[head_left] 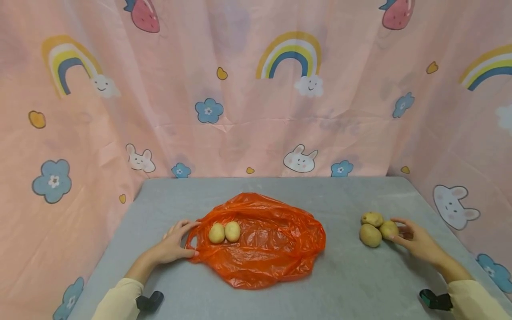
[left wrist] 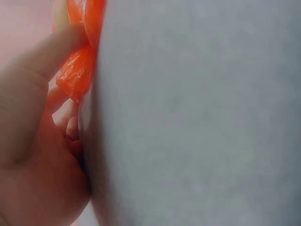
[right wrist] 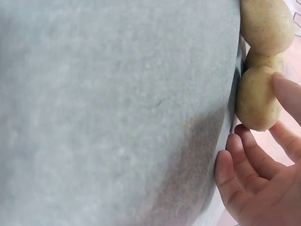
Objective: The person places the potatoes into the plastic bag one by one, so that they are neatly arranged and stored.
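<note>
An orange plastic bag lies spread on the grey table, its mouth open upward. Two potatoes sit side by side at its left end. My left hand rests at the bag's left handle, thumb and index finger spread apart and touching it. In the left wrist view the thumb lies against the orange plastic. At the right, my right hand holds a potato between thumb and fingers. That potato touches the table beside two other potatoes.
The grey table stretches between the bag and the right-hand potatoes. A pink printed curtain hangs behind and at both sides. Black straps with small devices are on both wrists.
</note>
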Motion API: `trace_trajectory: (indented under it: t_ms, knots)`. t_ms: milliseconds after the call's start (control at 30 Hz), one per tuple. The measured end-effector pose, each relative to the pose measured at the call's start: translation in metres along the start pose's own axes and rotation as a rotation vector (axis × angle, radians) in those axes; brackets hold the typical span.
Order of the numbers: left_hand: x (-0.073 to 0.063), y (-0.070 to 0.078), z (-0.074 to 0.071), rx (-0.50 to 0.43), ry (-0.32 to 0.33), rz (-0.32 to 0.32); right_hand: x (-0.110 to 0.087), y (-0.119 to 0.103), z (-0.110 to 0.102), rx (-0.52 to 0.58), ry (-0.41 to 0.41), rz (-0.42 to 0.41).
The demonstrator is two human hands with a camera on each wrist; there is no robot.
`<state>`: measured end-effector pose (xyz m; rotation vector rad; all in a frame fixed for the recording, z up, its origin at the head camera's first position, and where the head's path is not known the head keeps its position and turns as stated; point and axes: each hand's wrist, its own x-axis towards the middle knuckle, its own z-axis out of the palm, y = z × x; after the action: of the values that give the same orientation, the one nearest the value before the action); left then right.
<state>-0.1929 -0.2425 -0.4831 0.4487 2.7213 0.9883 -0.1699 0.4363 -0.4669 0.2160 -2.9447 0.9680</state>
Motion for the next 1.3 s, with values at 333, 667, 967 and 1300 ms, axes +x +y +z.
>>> trace_trajectory:
  t_ms: [333,667,967,1300]
  knots:
    - [-0.001,0.003,0.000,-0.002,0.011,0.003,0.004,0.001,-0.001,0.002,-0.020,0.026]
    - [-0.001,0.001,0.001,-0.015,0.014,-0.003,0.008,0.001,0.005,-0.062,-0.040,-0.031]
    - [0.000,0.001,0.002,-0.010,0.016,0.009,0.007,0.003,0.002,-0.064,-0.109,0.031]
    - [-0.001,0.002,0.001,-0.005,0.011,0.003,0.006,-0.006,-0.006,-0.065,-0.180,0.140]
